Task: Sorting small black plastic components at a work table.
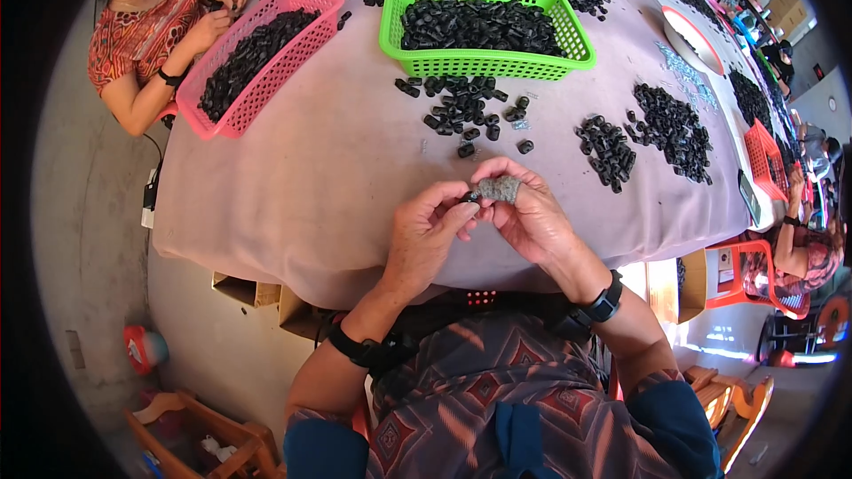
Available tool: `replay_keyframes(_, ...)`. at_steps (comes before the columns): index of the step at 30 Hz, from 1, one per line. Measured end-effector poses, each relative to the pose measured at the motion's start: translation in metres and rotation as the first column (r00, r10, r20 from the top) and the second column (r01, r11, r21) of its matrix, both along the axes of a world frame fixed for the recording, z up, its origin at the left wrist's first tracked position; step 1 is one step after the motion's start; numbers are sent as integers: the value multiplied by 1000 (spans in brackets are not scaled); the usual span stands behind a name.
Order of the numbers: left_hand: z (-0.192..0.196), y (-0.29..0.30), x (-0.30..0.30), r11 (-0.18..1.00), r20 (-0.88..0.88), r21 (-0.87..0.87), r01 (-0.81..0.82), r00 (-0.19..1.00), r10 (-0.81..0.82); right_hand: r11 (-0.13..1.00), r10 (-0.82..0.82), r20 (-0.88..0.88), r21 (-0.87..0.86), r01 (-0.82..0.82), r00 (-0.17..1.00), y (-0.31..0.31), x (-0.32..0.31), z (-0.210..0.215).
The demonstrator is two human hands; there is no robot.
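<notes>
A long table draped in a pale mauve cloth [293, 186] stretches away from the hands, standing on a grey concrete floor [84, 213], with open cardboard boxes [253, 291] tucked under its near edge and an orange plastic stool [745, 279] off beyond the right hand. Straight ahead of both hands, well apart from them, sits a bright green plastic mesh basket [484, 27] filled with small black plastic caps; ahead and to the left lies a pink plastic mesh basket [257, 58] with the same black pieces, where another person's hands [217, 13] are busy. Between the green basket and the hands a loose scatter of black cylindrical caps [466, 111] rests on the cloth, and two more dark heaps [643, 137] lie ahead to the right. The left hand [426, 235] and right hand [528, 213] meet just above the table's near edge, fingertips touching. The right hand grips a small grey rough-textured pad [497, 188] between thumb and fingers, while the left hand pinches a single small black cap [469, 199] pressed against that pad's left end.
</notes>
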State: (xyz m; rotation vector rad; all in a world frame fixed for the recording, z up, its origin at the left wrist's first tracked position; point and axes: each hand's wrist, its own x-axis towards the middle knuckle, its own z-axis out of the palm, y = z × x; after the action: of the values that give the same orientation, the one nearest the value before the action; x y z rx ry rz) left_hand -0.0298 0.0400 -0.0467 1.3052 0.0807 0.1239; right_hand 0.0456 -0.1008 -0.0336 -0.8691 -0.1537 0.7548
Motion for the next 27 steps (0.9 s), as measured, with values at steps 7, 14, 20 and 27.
replay_keyframes(7,-2,2,0,1000,6,-17,18,1000,-18,994,-46,320,-83,77,946,1,-5,3)
replay_keyframes(14,-2,4,0,997,1,-71,17,1000,-17,972,57,535,-224,76,843,-3,0,6)
replay_keyframes(20,1,4,-1,1000,9,15,18,1000,-19,965,82,642,-242,101,762,-6,2,4)
replay_keyframes(27,1,3,-1,1000,24,-8,13,1000,-13,913,154,742,-359,192,652,-8,4,7)
